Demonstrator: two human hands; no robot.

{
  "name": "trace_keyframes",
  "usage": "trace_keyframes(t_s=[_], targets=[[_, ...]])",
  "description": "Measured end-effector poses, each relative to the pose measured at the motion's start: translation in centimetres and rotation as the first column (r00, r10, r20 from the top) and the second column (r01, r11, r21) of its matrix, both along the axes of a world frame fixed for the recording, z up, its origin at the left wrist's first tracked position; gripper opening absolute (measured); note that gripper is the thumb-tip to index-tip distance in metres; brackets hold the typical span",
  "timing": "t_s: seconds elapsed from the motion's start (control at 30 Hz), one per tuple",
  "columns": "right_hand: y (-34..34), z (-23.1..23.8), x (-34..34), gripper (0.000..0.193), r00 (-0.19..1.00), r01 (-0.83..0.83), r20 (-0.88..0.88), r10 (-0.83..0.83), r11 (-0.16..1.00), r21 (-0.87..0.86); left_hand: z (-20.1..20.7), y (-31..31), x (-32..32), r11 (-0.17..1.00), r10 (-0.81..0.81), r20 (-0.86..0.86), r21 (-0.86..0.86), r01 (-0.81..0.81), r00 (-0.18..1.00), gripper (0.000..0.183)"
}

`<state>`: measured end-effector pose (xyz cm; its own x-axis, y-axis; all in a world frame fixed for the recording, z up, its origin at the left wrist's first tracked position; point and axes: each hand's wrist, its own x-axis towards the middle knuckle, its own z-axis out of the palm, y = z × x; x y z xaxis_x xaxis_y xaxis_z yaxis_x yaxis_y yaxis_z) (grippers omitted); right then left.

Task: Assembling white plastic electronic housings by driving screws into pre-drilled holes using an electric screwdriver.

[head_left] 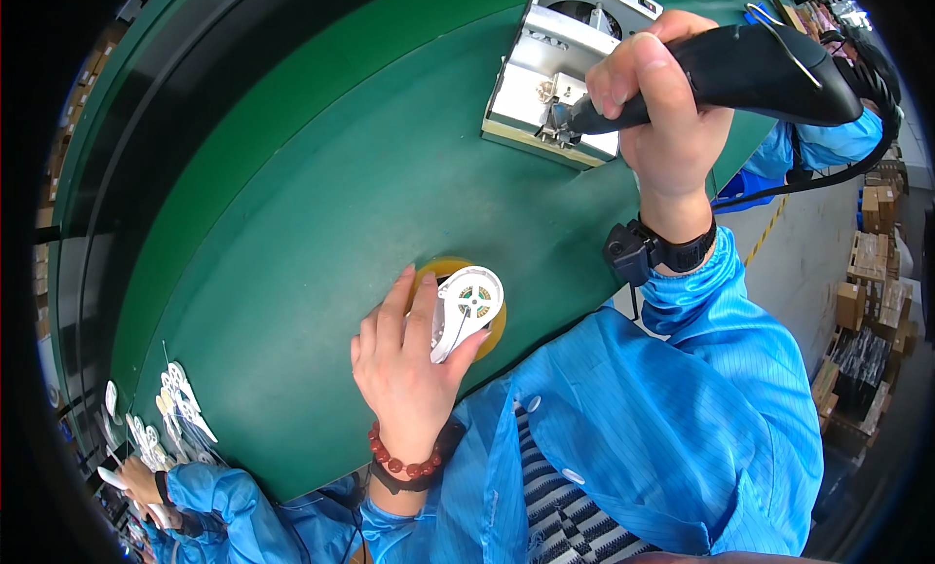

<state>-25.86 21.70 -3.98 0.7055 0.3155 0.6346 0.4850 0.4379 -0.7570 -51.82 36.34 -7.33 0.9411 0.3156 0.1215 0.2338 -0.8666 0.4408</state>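
Observation:
My right hand (672, 106) is wrapped round a black electric screwdriver (760, 72), held nearly level. Its tip meets the front of a metal box-shaped screw feeder (560, 92), where small metal parts show; whether a screw is on the bit is too small to tell. Lower down, my left hand (404, 355) grips a white plastic housing (472, 301) with a round spoked end and a short stem, thumb on one side and fingers on the other. The housing lies over a yellow round base (495, 342), mostly hidden beneath the housing and fingers.
A green worktop (292, 233) curves across the view. Several similar white parts (175, 413) lie at the far left, near a co-worker's hand (141, 478). Another blue-sleeved person (828, 145) is at the right. A black cable (828, 184) hangs there, above floor with cardboard boxes (867, 257).

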Motion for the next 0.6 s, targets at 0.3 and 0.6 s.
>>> trace_keyframes(t_s=[0.3, 0.6], targets=[[0.14, -0.12, -0.05, 0.014, 0.999, -0.022, -0.032, 0.021, 1.000, -0.013, -0.13, -0.01, -0.05, 1.000, -0.001, 0.012, 0.006, 0.000, 1.000, 0.070], [0.37, 0.17, -0.38, 0.013, 0.990, -0.056, -0.130, 0.049, 0.997, -0.051, -0.08, -0.05, -0.16, 1.000, 0.000, 0.026, 0.010, 0.000, 1.000, 0.070]])
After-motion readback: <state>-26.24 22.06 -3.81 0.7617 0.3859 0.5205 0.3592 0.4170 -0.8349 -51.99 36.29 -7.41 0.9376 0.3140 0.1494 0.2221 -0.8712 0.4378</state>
